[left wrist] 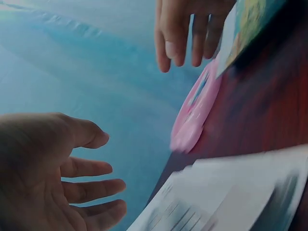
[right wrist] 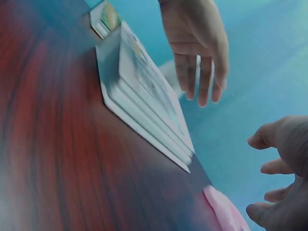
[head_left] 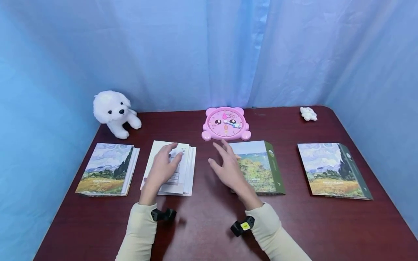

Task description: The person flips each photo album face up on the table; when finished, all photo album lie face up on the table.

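Note:
My left hand [head_left: 164, 167] hovers over a white-faced album [head_left: 181, 175] with printed boxes and its page edges to the right. My right hand [head_left: 229, 172] hangs over the left part of a photo album [head_left: 258, 163] with a landscape cover and green spine. Both hands hold nothing, fingers spread and slightly bent, palms turned toward each other. In the left wrist view the left hand [left wrist: 72, 168] is apart from the white album [left wrist: 207, 192]. Nothing lies between the fingers of the right hand [right wrist: 284, 178] in the right wrist view.
Further photo albums lie at far left [head_left: 106, 168] and far right [head_left: 333, 170]. Along the back edge of the dark red table [head_left: 202, 224] are a white plush dog [head_left: 112, 112], a pink clock [head_left: 225, 123] and a small white figure [head_left: 308, 114]. Blue curtains [head_left: 169, 54] surround the table.

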The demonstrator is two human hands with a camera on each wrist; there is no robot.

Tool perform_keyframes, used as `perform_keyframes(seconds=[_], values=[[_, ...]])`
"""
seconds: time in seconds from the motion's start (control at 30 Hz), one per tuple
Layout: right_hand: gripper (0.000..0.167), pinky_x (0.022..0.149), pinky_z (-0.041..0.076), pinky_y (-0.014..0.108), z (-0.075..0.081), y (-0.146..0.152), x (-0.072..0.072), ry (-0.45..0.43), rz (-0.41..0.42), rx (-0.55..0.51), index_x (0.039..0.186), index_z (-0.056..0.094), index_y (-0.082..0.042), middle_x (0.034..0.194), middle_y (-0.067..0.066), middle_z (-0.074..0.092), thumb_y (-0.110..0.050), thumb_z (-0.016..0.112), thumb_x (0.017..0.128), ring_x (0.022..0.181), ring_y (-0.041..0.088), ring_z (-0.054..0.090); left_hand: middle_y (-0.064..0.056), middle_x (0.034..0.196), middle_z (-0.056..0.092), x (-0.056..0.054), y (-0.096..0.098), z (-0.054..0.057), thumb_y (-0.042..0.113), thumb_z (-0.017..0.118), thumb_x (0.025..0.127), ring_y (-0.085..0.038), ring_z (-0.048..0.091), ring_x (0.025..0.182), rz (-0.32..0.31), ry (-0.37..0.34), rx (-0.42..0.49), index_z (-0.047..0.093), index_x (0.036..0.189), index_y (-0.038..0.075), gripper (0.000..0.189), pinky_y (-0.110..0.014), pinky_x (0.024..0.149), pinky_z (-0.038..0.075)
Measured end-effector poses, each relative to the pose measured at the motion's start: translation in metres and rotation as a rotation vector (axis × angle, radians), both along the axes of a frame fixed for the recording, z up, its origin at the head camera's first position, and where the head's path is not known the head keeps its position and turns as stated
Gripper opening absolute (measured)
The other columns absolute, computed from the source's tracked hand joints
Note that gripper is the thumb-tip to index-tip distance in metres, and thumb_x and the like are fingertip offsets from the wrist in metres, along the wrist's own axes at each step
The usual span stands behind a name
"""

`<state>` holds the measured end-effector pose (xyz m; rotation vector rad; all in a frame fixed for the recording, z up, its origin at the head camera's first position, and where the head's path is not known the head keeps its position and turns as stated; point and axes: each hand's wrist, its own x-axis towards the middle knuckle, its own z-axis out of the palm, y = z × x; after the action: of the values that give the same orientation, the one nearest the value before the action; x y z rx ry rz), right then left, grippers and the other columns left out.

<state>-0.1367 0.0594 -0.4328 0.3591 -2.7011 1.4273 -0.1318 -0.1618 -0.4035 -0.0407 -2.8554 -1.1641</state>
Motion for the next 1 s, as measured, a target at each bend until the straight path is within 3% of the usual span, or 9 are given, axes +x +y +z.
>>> perform_keyframes(seconds=[0.2,0.47,0.73,1.0], values=[[0.058,0.111,0.03,0.054,0.002,0.036,0.0,-0.028,-0.049,-0.004,0.144,0.045,-0.01,0.157,0.013,0.021,-0.024,0.063,0.091,0.142,0.035,0.028,-0.019,0.13,0.056,-0.001,0.037,-0.013,0.02,0.06,0.092,-0.035,0.057,0.116,-0.077,0.045,0.055,0.054,0.132,0.001,0.045,-0.045,0.098,0.046],[0.061,0.11,0.024,0.061,-0.003,0.084,0.001,-0.044,-0.128,0.092,0.144,0.042,-0.007,0.157,0.019,0.018,-0.025,0.064,0.09,0.142,0.041,0.023,-0.022,0.125,0.057,-0.006,0.081,-0.033,0.018,0.06,0.094,-0.033,0.061,0.112,-0.191,-0.068,0.192,0.046,0.137,-0.004,0.051,-0.04,0.094,0.051],[0.071,0.11,0.02,0.064,-0.012,0.126,0.004,-0.159,-0.155,0.211,0.15,0.028,-0.005,0.158,0.023,0.008,-0.029,0.061,0.092,0.144,0.044,0.009,-0.017,0.123,0.059,-0.013,0.104,-0.044,0.019,0.066,0.091,-0.028,0.064,0.107,-0.253,-0.121,0.163,0.043,0.141,-0.003,0.059,-0.039,0.089,0.053],[0.076,0.105,0.025,0.067,-0.02,0.148,0.011,-0.218,-0.105,0.245,0.151,0.021,-0.002,0.156,0.029,0.007,-0.036,0.058,0.095,0.14,0.051,0.016,-0.013,0.119,0.06,-0.015,0.122,-0.049,0.014,0.068,0.088,-0.022,0.065,0.102,-0.315,-0.183,0.129,0.041,0.142,-0.003,0.062,-0.033,0.086,0.053]])
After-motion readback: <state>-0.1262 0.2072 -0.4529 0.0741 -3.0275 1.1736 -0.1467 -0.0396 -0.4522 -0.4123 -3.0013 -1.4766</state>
